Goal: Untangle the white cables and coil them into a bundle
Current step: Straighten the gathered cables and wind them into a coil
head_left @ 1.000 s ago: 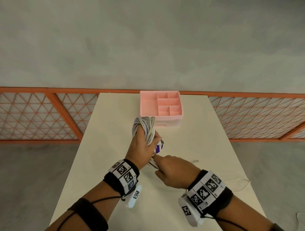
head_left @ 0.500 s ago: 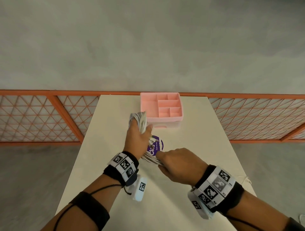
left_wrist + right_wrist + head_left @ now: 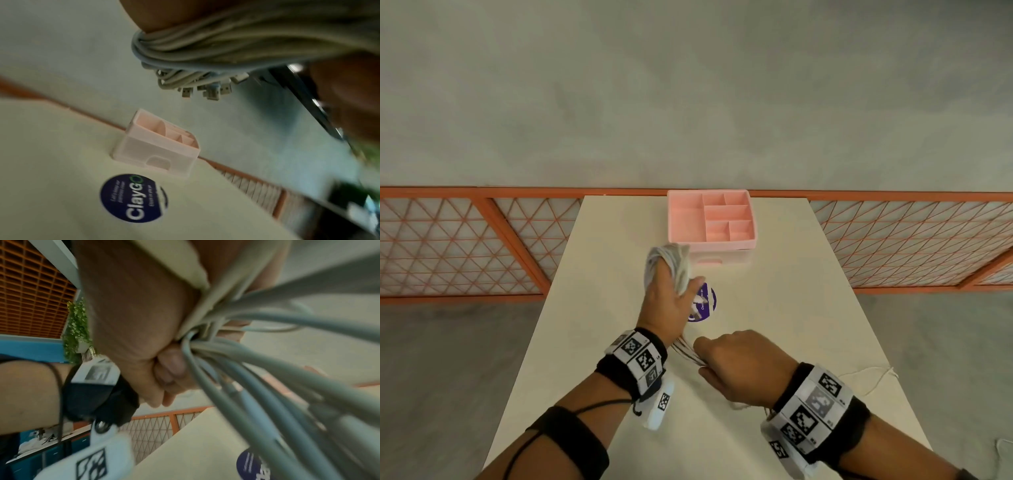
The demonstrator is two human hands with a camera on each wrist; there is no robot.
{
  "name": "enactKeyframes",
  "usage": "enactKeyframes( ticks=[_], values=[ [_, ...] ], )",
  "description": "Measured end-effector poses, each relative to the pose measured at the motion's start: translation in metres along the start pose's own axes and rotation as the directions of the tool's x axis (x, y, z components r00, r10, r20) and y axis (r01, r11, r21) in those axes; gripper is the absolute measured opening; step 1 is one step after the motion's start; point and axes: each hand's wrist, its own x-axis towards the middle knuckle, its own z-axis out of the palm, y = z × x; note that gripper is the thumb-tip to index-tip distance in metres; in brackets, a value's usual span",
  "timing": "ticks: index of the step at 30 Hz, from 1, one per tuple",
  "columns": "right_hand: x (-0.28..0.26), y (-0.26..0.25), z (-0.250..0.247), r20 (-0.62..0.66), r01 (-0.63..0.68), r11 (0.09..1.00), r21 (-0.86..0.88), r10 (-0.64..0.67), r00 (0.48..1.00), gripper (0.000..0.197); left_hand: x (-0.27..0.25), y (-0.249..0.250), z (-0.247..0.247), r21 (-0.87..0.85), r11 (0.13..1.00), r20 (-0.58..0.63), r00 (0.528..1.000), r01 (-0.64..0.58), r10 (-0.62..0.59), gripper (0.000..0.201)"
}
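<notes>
Gripping the looped cables (image 3: 671,262) in my left hand (image 3: 666,308) and their bunched strands in my right hand (image 3: 736,363), they seem light, limp and springy, best held mid-bundle.

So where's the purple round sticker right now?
In the head view, the purple sticker lies on the table, right of the left hand, nearer than the pink organizer.

Round blue sticker (image 3: 133,198) on the bench (image 3: 51,162): "ClayGO" in white, the O green. Smaller lines on it too blurred to read. Wristband marker tags (image 3: 642,356): square codes only, digits illegible.
</notes>
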Motion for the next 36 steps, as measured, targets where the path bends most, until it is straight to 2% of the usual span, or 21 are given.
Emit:
enactKeyframes(
  ticks=[3, 5, 7, 9, 10, 12, 15, 16, 18, 20, 23, 25, 28, 30, 33, 36],
  values=[
    [-0.002, 0.006, -0.014, 0.018, 0.033, 0.995, -0.09, -0.032, 0.999, 0.013, -0.002, -0.002, -0.002, 0.231, 0.969, 0.189, 0.981, -0.091, 0.047, 0.05],
    [-0.003, 0.011, -0.028, 0.002, 0.036, 0.99, -0.138, -0.036, 0.999, 0.01, 0.001, -0.004, -0.006, 0.258, 0.959, 0.294, 0.955, -0.116, 0.036, 0.051],
    [-0.002, 0.021, -0.043, -0.046, 0.019, 0.985, -0.17, -0.027, 0.999, 0.021, 0.002, -0.005, -0.009, 0.214, 0.972, 0.403, 0.915, -0.094, 0.0, 0.051],
    [0.0, 0.033, -0.057, -0.094, 0.008, 0.986, -0.167, -0.024, 0.995, 0.028, -0.001, -0.002, -0.012, 0.109, 0.994, 0.492, 0.869, -0.005, -0.05, 0.044],
    [0.001, 0.04, -0.062, -0.118, 0.006, 0.986, -0.164, -0.026, 0.993, 0.024, -0.005, 0.002, -0.013, 0.048, 0.998, 0.525, 0.849, 0.039, -0.058, 0.04],
    [0.005, 0.051, -0.069, -0.158, -0.008, 0.985, -0.171, -0.019, 0.987, 0.015, -0.007, 0.006, -0.012, -0.026, 0.997, 0.577, 0.816, 0.076, -0.047, 0.05],
    [0.012, 0.068, -0.068, -0.162, -0.04, 0.98, -0.196, 0.008, 0.987, 0.016, -0.011, 0.02, -0.009, -0.039, 0.996, 0.711, 0.702, 0.076, -0.026, 0.061],
    [0.014, 0.074, -0.066, -0.182, -0.04, 0.98, -0.194, 0.005, 0.983, 0.014, -0.01, 0.023, -0.008, -0.018, 0.997, 0.734, 0.678, 0.074, -0.037, 0.057],
    [0.019, 0.083, -0.058, -0.243, -0.028, 0.983, -0.184, -0.018, 0.97, 0.011, -0.009, 0.027, -0.007, 0.017, 0.997, 0.759, 0.648, 0.075, -0.061, 0.035],
    [0.021, 0.092, -0.05, -0.292, -0.007, 0.988, -0.154, -0.039, 0.956, 0.015, -0.009, 0.032, -0.009, 0.032, 0.996, 0.771, 0.632, 0.086, -0.079, 0.024],
    [0.022, 0.099, -0.04, -0.39, 0.025, 0.999, -0.021, -0.031, 0.92, 0.016, -0.006, 0.036, -0.015, -0.053, 0.974, 0.743, 0.661, 0.222, -0.11, 0.019],
    [0.023, 0.1, -0.034, -0.467, 0.032, 0.986, 0.167, 0.05, 0.883, 0.013, -0.002, 0.035, -0.017, -0.148, 0.931, 0.747, 0.654, 0.334, -0.117, 0.022],
    [0.025, 0.095, -0.024, -0.503, 0.027, 0.896, 0.443, 0.224, 0.835, 0.019, -0.004, 0.037, -0.017, -0.294, 0.856, 0.758, 0.649, 0.425, -0.062, 0.013],
    [0.026, 0.093, -0.019, -0.461, 0.044, 0.834, 0.549, 0.259, 0.849, 0.023, -0.006, 0.037, -0.017, -0.342, 0.812, 0.765, 0.642, 0.473, -0.051, 0.01],
    [0.025, 0.094, -0.022, -0.258, -0.01, 0.709, 0.705, 0.27, 0.928, 0.024, -0.01, 0.032, -0.017, -0.342, 0.774, 0.775, 0.625, 0.533, -0.088, 0.013],
    [0.027, 0.096, -0.025, -0.133, -0.082, 0.691, 0.718, 0.252, 0.958, 0.018, -0.008, 0.027, -0.017, -0.331, 0.767, 0.763, 0.634, 0.55, -0.125, 0.012]
  ],
)
